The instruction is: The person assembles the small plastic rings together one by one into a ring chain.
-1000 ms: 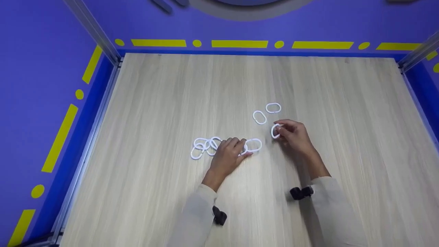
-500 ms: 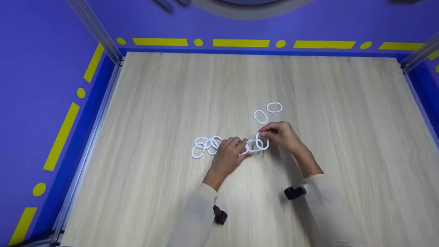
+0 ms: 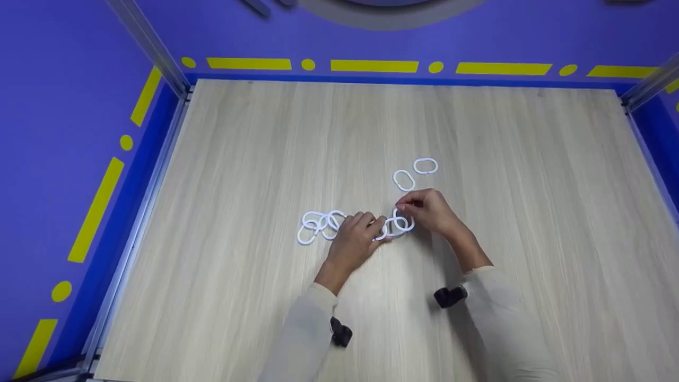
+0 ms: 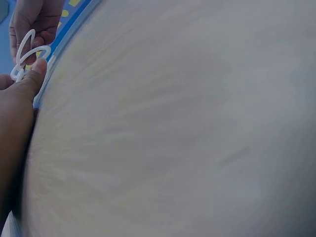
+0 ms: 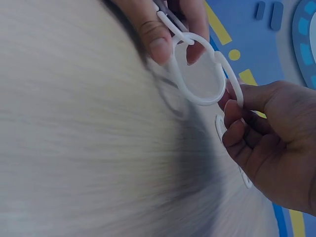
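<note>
A chain of white plastic oval links (image 3: 313, 213) trails over the wooden table on the left side of my left hand (image 3: 354, 236). That hand grips the chain near its right end, its fingers hiding part of it. The end link (image 5: 203, 102) sticks out toward my right hand (image 3: 431, 211). Between thumb and fingertips, the right hand pinches another white link (image 5: 234, 81), which crosses the end link's rim in the right wrist view. In the left wrist view, the left thumb (image 4: 38, 66) lies against a link.
Two loose white links lie beyond the right hand, a nearer link (image 3: 395, 181) and a farther link (image 3: 426, 173). Blue panels with yellow marks (image 3: 374, 66) border the table (image 3: 254, 159) at the back and left.
The right hand has moved left with its link, from apart from the chain to overlapping the end link. The left hand stays in about the same place.
</note>
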{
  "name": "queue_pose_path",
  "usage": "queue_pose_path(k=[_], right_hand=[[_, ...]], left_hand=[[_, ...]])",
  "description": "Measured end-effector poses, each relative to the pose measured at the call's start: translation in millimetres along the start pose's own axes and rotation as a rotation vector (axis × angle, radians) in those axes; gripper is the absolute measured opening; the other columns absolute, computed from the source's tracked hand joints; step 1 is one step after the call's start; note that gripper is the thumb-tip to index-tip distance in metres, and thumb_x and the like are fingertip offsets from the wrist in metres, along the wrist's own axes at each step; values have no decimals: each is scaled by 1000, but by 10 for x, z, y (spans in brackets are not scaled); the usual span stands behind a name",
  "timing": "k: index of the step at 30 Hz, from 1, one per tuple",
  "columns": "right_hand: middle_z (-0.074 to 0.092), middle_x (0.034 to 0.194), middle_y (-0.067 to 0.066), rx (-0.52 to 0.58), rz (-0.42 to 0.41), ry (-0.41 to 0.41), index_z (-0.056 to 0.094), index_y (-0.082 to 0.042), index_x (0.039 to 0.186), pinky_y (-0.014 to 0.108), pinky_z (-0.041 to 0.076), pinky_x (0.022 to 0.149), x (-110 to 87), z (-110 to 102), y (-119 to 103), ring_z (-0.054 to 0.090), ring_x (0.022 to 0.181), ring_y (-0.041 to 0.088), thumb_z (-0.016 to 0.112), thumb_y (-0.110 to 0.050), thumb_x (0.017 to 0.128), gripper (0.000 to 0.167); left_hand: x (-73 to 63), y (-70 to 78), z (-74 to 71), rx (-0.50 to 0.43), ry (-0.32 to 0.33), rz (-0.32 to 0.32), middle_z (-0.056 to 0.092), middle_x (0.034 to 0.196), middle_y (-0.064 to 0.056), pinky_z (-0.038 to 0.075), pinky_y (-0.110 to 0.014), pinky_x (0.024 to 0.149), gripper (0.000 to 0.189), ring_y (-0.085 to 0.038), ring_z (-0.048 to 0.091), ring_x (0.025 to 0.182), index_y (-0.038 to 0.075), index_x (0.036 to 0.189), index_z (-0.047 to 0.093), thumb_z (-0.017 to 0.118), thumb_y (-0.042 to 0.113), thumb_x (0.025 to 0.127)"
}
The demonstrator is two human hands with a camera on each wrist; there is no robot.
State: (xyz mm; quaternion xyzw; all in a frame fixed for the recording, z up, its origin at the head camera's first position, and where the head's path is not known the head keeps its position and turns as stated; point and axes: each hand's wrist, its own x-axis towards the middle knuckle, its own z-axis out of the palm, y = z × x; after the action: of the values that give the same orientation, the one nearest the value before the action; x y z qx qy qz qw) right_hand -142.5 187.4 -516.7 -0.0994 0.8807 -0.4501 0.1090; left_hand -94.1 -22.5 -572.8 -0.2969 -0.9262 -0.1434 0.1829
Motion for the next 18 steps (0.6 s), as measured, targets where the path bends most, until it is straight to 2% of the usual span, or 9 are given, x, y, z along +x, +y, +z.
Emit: queue_pose_path(k=[6,9,12,14,18], right_hand=[[77,93,17,-36,-8,-48,78,1,97,15,46,69,-13,29,52,60,78,12,71,-1,91,9],[76,95,18,-14,0,-41,77,1,99,15,47,70,-32,34,109,60,79,11,70,-1,92,10],[75,95,21,56,14,5,76,4,100,15,45,68,-55,13,184,58,77,7,70,-1,92,11],[73,95,23,116,52,32,73,8,103,15,46,66,-91,-28,183,56,74,5,69,0,92,14],[72,89,8,287,168,42,67,14,114,16,54,67,-161,-94,281,62,72,1,64,1,95,23]], left_hand=[[-9,-6,22,21,23,3,64,97,3,49,-29,74,41,-13,63,88,20,119,70,66,51,92],[-7,1,23,13,23,-5,65,97,4,49,-29,74,41,-13,63,88,20,119,70,66,50,92],[-1,11,6,10,8,-18,65,97,4,49,-29,75,41,-13,63,89,19,120,70,66,50,93],[2,13,3,16,-4,-27,65,97,4,49,-28,76,42,-13,62,90,19,120,69,66,50,93],[8,16,4,29,-27,-48,65,100,4,49,-29,78,44,-13,62,93,19,122,68,65,51,93]])
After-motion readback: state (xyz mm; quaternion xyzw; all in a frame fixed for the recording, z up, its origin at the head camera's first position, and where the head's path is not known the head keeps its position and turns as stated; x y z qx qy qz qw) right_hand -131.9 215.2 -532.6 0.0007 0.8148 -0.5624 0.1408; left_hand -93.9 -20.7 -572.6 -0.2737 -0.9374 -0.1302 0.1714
